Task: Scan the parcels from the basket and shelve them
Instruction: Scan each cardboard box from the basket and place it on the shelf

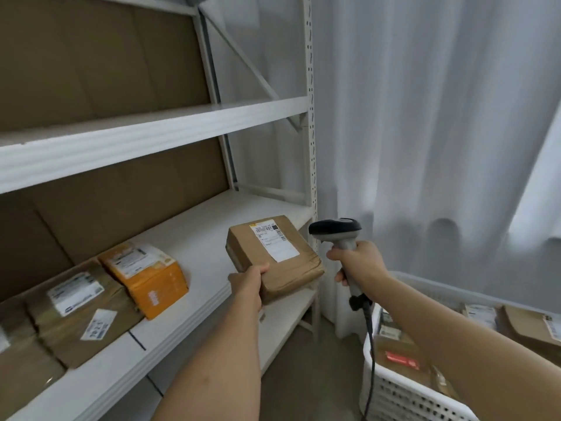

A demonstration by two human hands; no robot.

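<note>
Held the brown parcel (274,256) above the right front edge of the shelf (194,238), left hand (247,282) fingers clamped on its near corner. Gripped the scanner (340,238) with right hand (361,262), fingers wrapped around handle. Looked light and stiff; better held under the bottom.

Both forearms bare, no sleeves; hands (247,284) ungloved, no jewellery.

Both bare forearms reach up from the lower frame; the left hand (247,284) grips at centre, thumb on top, while the right hand (359,262) is fisted just right of it.
</note>
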